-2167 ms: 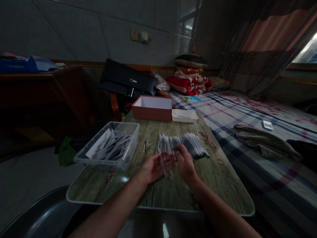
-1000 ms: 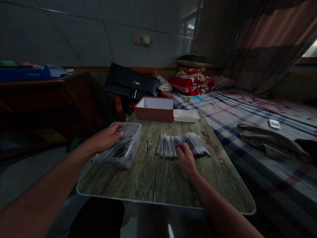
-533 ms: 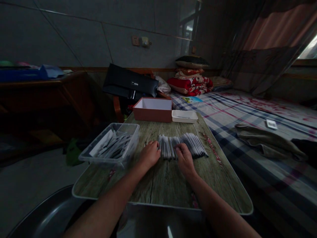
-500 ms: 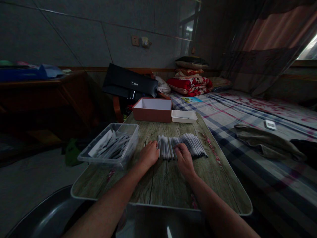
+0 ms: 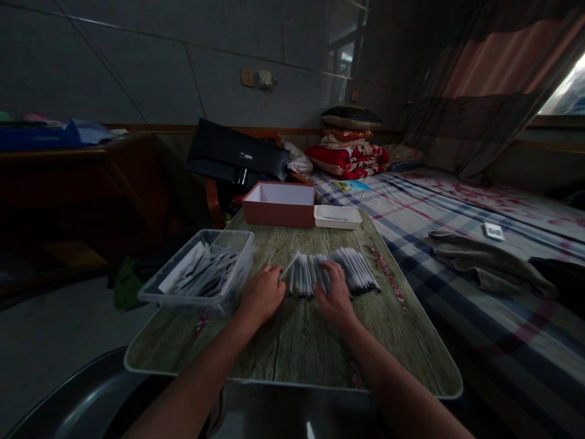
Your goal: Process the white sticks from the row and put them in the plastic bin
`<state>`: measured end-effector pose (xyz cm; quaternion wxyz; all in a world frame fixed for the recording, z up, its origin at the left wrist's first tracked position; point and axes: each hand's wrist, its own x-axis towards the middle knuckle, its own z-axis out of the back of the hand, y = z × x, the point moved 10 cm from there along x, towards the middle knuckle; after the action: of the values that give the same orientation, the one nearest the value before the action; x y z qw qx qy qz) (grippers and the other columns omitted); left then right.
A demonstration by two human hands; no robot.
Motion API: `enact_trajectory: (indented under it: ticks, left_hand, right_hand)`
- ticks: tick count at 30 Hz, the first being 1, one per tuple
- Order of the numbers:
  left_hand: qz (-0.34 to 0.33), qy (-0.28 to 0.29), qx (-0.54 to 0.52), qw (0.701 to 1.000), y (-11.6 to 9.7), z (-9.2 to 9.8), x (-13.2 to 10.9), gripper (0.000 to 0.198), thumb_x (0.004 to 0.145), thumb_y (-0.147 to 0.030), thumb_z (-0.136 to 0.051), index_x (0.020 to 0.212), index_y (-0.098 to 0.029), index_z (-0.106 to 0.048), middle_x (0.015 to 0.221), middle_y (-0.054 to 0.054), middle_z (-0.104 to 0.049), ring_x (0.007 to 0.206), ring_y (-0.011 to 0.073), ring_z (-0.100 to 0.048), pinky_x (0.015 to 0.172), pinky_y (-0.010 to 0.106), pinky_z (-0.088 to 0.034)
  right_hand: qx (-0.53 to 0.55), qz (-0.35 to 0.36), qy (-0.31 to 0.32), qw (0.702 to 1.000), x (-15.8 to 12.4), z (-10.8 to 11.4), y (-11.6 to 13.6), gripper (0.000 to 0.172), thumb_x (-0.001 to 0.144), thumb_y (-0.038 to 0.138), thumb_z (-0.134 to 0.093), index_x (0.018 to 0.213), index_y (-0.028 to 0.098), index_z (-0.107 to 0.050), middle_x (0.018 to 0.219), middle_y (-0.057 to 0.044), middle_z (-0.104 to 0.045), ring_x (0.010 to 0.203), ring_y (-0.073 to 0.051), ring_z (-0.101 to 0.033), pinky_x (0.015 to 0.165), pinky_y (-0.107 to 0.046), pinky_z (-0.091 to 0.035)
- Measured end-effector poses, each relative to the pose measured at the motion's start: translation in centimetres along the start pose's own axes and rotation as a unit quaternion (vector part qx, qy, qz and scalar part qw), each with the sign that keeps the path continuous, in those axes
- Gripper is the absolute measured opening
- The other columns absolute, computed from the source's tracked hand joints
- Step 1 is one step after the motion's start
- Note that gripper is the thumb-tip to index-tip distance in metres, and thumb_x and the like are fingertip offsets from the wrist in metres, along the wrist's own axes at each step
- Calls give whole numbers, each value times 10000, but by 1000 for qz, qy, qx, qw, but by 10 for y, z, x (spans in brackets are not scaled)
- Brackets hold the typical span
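Note:
Several slim clear pens (image 5: 361,268) with dark ends lie side by side in a row on the small wood-patterned table (image 5: 297,347). At the row's left end my left hand (image 5: 265,294) is closed on a single pen (image 5: 290,266), which tilts away from the others. My right hand (image 5: 337,294) rests over the middle of the row, thumb and fingers apart, touching pens beneath it. Left of my hands, a clear plastic bin (image 5: 244,262) holds more loose pens and a white slip.
At the table's far end stand a brown box (image 5: 278,213) with a white inside and a small white tray (image 5: 338,223). A bed with a checked sheet (image 5: 411,213) runs along the right side. A dark basin (image 5: 68,390) sits at the lower left.
My left hand has drawn slightly back and left, and a pen in it now tilts at the row's left end. My right hand's fingers have spread over the pens.

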<state>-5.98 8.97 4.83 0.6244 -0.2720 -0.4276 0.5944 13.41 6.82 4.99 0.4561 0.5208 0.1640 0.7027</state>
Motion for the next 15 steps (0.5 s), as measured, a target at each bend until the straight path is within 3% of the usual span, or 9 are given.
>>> enact_trajectory:
  ticks: [2, 3, 6, 8, 11, 15]
  left_hand:
    - [-38, 52, -14, 998, -22, -1, -15, 193, 665, -94, -640, 777, -236, -705, 826, 58, -609, 843, 246, -595, 894, 335, -408]
    - [-56, 75, -19, 995, -33, -1, -21, 176, 687, -112, -638, 787, -235, -718, 825, 58, -616, 820, 235, -593, 874, 327, -417]
    - [-71, 106, -58, 990, -49, 2, -31, 121, 722, -161, -650, 791, -224, -728, 825, 52, -648, 799, 212, -591, 809, 301, -439]
    - [-32, 98, -124, 987, -44, 3, -29, 142, 736, -212, -664, 868, -212, -716, 802, 30, -650, 751, 185, -588, 750, 286, -453]
    - [27, 79, -228, 970, -26, -10, -25, 268, 764, -292, -660, 1014, -196, -670, 833, 9, -652, 764, 162, -599, 750, 281, -473]
    - [31, 95, -272, 957, -10, -42, -25, 228, 833, -362, -583, 912, -172, -680, 949, 57, -698, 927, 198, -628, 894, 327, -463]
  right_hand:
    - [-41, 71, 24, 996, -3, -5, 18, 571, 770, 160, -599, 1320, 178, -447, 1329, -152, -474, 1283, -297, -389, 1080, -485, -313]
    - [-51, 95, 49, 993, -5, -11, 24, 580, 771, 160, -606, 1329, 175, -448, 1343, -154, -471, 1297, -303, -375, 1088, -491, -301]
    - [-38, 98, 141, 984, -10, -33, 27, 295, 848, 161, -532, 1138, 173, -585, 1126, -128, -589, 1103, -259, -513, 969, -422, -406]
    - [8, 45, 181, 982, -12, -43, 18, 167, 896, 173, -469, 955, 166, -625, 920, -84, -603, 886, -205, -552, 824, -346, -447]
    - [153, -70, 222, 960, -16, -58, 3, 201, 921, 285, -477, 870, 155, -622, 749, -18, -547, 691, -137, -496, 669, -268, -413]
    - [381, -266, 275, 842, -34, -83, -12, 367, 842, 480, -583, 1013, 156, -616, 615, 51, -420, 484, -67, -330, 450, -194, -257]
